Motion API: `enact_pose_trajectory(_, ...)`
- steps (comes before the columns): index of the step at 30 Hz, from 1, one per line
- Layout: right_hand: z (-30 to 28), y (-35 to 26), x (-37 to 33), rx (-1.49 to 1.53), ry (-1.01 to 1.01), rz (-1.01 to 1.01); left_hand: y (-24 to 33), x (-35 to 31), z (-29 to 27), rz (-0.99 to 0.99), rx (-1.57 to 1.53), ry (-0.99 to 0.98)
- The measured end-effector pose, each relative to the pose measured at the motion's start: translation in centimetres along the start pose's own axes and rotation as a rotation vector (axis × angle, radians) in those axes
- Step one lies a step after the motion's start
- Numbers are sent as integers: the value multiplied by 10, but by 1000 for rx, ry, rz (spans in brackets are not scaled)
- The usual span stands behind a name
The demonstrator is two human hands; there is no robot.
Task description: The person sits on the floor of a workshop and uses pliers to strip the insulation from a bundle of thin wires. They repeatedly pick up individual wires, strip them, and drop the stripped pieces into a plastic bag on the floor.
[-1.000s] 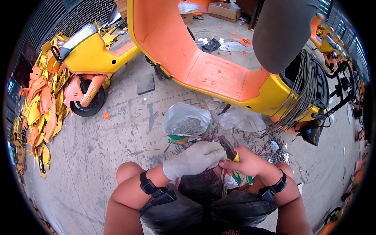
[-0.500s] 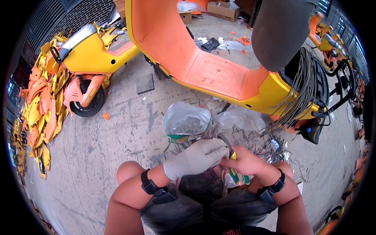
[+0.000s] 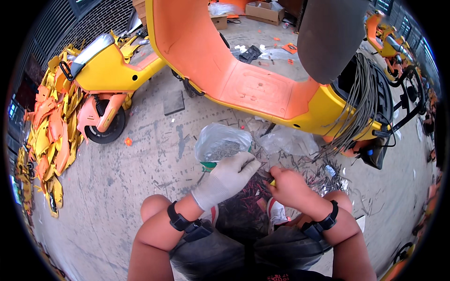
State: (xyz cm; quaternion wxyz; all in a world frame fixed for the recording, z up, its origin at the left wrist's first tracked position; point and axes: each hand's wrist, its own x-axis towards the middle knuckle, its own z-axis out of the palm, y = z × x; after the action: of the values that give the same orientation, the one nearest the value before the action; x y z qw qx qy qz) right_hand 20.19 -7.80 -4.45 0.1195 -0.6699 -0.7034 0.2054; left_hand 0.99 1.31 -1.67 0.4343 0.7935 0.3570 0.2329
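Note:
My left hand (image 3: 227,180), in a pale grey work glove, is closed in a pinch between the lined bucket and my right hand. What its fingertips hold, if anything, is too small to make out. My bare right hand (image 3: 291,188) is closed around pliers (image 3: 272,182); only a bit of yellow grip shows, the rest being hidden or blurred. Just beyond the glove stands a green bucket (image 3: 209,165) lined with a clear plastic bag (image 3: 211,136), with a heap of thin grey scraps (image 3: 224,150) inside. Dark wire pieces (image 3: 253,192) litter the floor between my shoes.
Across the front stands a yellow and orange scooter (image 3: 258,91), a bundle of grey cables (image 3: 360,100) hanging over its right end. A crumpled clear bag (image 3: 290,140) lies beside the bucket. Yellow and orange panels (image 3: 54,131) are piled at left; a cardboard box (image 3: 265,12) sits behind.
My hands have moved apart, the gloved one slightly left and toward the bucket, the right one slightly right. The pliers' green handles, visible before, are now hidden.

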Motion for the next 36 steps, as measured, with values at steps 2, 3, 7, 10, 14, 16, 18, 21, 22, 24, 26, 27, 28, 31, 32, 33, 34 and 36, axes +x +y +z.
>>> enact_pose_trajectory(2, 3, 1, -3, -35, -9, -23, 3, 2, -2, -108, 48, -41)
enact_pose_trajectory(3, 2, -2, -3, -41, -21, -42, 1, 2, -1, -93, 56, -44)
enact_pose_trajectory(7, 9, -1, -5, -46, -36, -76, 2, 5, -1, -92, 79, -133)
enact_pose_trajectory(10, 9, -1, -6, -101, -58, -102, 2, 5, 0, -8, 120, -189)
enact_pose_trajectory(14, 10, -4, -10, -128, -90, -149, -5, 4, 5, -20, 114, -200)
enact_pose_trajectory(16, 13, -3, -10, -122, -115, -157, -10, 6, 5, -34, 98, -147)
enact_pose_trajectory(18, 16, -1, -12, -116, -129, -200, -10, 9, 2, -69, 61, -108)
enact_pose_trajectory(21, 23, 4, -11, -4, -137, -207, 2, 12, -10, -273, -91, -109)
enact_pose_trajectory(22, 23, 4, -10, 49, -137, -201, -1, 12, -10, -275, -100, -93)
enact_pose_trajectory(24, 10, -1, -5, 188, -226, -25, -10, 12, -8, -279, -116, -61)
enact_pose_trajectory(26, 6, -3, -1, 435, -259, 122, -9, 12, -9, -318, -225, 1)
enact_pose_trajectory(27, 10, 0, 1, 611, -247, 184, -8, 13, -9, -335, -283, 31)
enact_pose_trajectory(28, 11, 2, 2, 787, -232, 246, -6, 14, -9, -363, -342, 30)
enact_pose_trajectory(31, 9, -2, 4, 1524, -218, 393, 4, 12, -9, -431, -491, 17)
enact_pose_trajectory(32, 5, -5, 4, 1584, -211, 385, 7, 11, -8, -439, -521, 5)
enact_pose_trajectory(33, 1, -9, 3, 1643, -207, 376, 9, 9, -7, -449, -551, -6)
enact_pose_trajectory(34, -1, -12, 3, 1702, -201, 367, 7, 8, -5, -435, -569, -14)
enact_pose_trajectory(36, 2, -13, 3, 1712, -160, 338, 2, 8, -1, -407, -603, -36)
